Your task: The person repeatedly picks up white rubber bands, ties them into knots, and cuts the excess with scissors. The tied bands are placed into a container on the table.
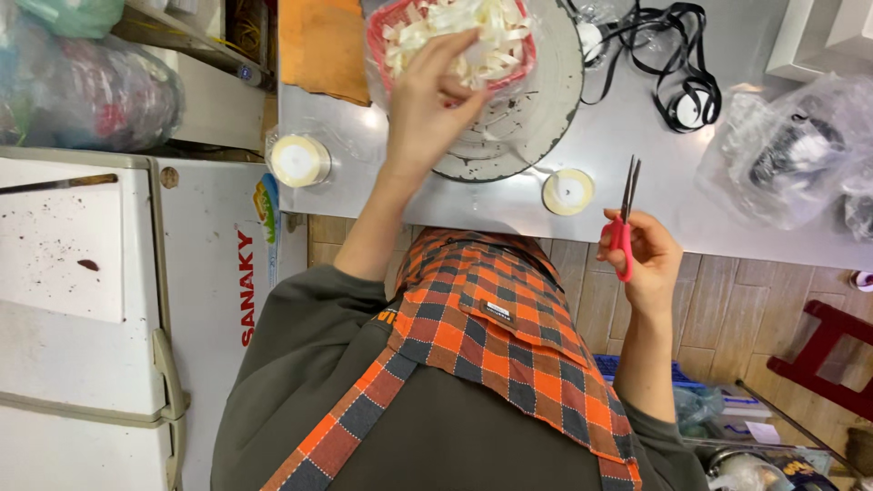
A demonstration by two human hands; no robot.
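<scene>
My left hand (432,100) reaches into a red basket (375,36) lined with clear plastic and heaped with short cream ribbon pieces (498,36). Its fingers are curled and pinched into the pile. The basket rests on a round grey disc (550,100) on the steel table (618,136). My right hand (647,259) hovers off the table's near edge, closed around the handles of red-handled scissors (627,195). The blades are together and point up toward the table.
Two cream ribbon rolls (297,161) (568,191) sit near the table's front edge. Black ribbon (682,68) lies tangled at the back, beside clear plastic bags (791,155) on the right. An orange cloth (323,45) lies at the left, beyond it a white chest freezer (82,300). A red stool (823,355) stands on the floor.
</scene>
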